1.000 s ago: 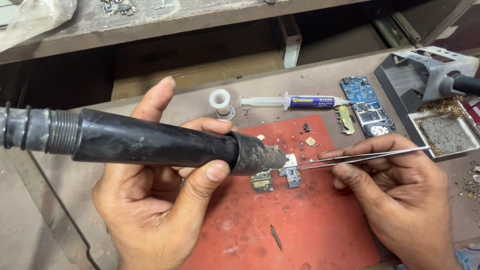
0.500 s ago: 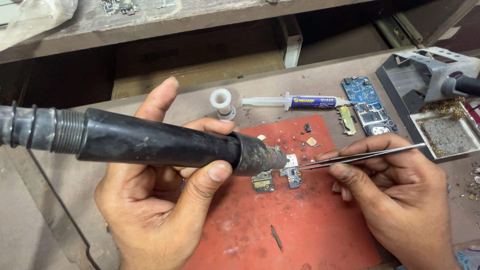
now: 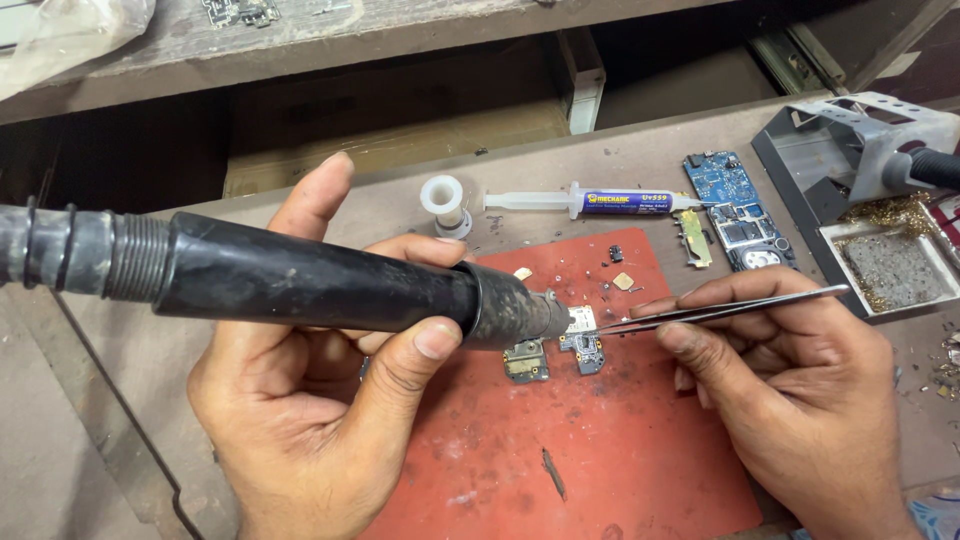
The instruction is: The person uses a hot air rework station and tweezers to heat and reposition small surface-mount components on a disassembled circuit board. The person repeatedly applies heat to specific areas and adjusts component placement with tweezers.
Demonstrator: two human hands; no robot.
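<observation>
The small circuit board (image 3: 582,322) lies on the red mat (image 3: 600,450), right at the nozzle of the black hot-air handle (image 3: 310,285) — my left hand (image 3: 320,400) has its grip clamped round that handle. My right hand (image 3: 790,390) pinches the tweezers (image 3: 720,310) shut, tips touching the board. Since a second ago, little has shifted (the nozzle sits a touch nearer the board). Beyond the mat, on the table (image 3: 640,160) — a syringe (image 3: 590,202), a white spool (image 3: 443,200), a blue board (image 3: 735,205).

Blue-labelled syringe (image 3: 590,202), perhaps plastic bag (image 3: 70,40)
</observation>
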